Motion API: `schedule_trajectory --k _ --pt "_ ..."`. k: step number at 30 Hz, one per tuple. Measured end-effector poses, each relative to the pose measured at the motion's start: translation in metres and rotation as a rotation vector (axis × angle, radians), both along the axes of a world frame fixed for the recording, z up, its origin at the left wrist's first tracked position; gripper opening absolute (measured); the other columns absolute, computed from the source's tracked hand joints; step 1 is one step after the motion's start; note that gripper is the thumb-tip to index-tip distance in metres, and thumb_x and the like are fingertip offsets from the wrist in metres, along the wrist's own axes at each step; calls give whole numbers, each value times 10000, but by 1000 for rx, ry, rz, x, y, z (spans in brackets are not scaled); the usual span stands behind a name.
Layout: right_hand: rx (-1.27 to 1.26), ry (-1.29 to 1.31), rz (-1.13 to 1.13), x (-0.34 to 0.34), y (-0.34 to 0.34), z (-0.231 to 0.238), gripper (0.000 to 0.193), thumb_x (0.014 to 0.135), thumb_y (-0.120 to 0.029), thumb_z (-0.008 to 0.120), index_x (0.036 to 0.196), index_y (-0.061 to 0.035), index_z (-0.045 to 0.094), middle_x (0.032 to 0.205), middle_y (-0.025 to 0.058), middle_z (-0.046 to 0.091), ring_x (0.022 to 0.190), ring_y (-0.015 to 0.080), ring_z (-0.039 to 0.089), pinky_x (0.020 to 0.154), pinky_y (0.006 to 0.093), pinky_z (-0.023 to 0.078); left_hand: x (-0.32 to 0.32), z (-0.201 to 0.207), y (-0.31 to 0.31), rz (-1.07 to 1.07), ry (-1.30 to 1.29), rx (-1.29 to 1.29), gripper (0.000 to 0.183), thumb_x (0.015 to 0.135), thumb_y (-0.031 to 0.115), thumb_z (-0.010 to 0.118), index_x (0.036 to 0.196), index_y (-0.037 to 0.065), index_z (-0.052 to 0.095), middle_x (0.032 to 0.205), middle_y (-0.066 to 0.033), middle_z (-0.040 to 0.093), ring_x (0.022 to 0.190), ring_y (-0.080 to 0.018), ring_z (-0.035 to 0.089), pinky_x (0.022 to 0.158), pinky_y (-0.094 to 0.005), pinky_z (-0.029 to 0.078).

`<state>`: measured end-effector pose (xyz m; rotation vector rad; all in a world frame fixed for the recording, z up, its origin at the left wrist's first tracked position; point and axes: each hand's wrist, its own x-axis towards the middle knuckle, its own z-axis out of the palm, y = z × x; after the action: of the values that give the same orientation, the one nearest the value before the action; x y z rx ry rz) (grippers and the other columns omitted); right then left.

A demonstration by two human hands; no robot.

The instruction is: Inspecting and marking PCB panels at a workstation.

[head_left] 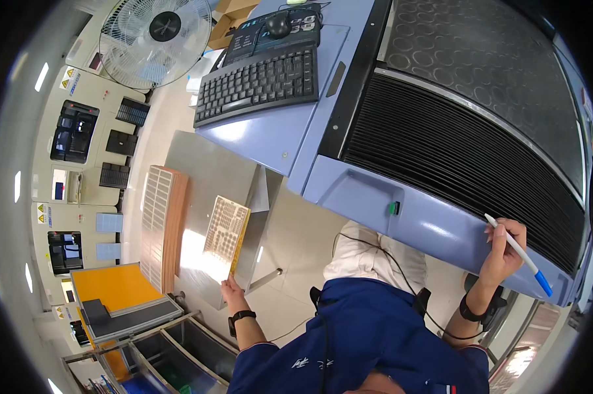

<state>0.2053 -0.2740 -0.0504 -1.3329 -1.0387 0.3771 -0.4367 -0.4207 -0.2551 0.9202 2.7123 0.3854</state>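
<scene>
My right hand (pixel 505 253) is closed around a slim white pen (pixel 521 253) with a blue end, beside the front edge of the blue-grey machine (pixel 434 226). The pen slants across my fingers, its blue end toward the lower right. Off to the left, my left hand (pixel 233 292) has its fingers bent at the near corner of a pale panel (pixel 225 230) full of small cut-outs, with a yellow edge. They appear to pinch that corner; the thumb's exact contact is hard to make out. The panel is over a metal table (pixel 201 157).
A tall stack of copper-edged panels (pixel 165 226) stands on the table's left. On the machine are a black keyboard (pixel 257 85), a mouse (pixel 278 25) and ribbed black rollers (pixel 454 131). A fan (pixel 165 26) stands at the back left, divided bins (pixel 185 351) at the lower left.
</scene>
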Motion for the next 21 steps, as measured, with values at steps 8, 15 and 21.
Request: schedule_trajectory --k 8,15,21 --pt "-6 -16 3 -3 2 2 53 939 -23 611 967 22 609 904 122 640 711 120 585 626 219 462 45 -8 73 -246 427 372 555 829 197 770 1310 -12 589 1322 -266 569 1252 -457 510 1059 -520 407" --pt "162 84 -34 23 -19 -1 99 948 -75 605 976 20 603 877 138 630 699 145 570 609 243 456 68 30 208 -776 441 252 460 846 223 734 1279 94 647 1477 -207 466 1402 -427 358 1138 -529 324" --pt "154 25 -428 73 -97 -3 174 980 -149 603 1010 21 625 842 116 637 680 133 554 590 238 429 31 11 240 -887 359 -38 265 841 285 702 1062 146 745 1457 -138 516 1408 -392 358 1140 -522 333"
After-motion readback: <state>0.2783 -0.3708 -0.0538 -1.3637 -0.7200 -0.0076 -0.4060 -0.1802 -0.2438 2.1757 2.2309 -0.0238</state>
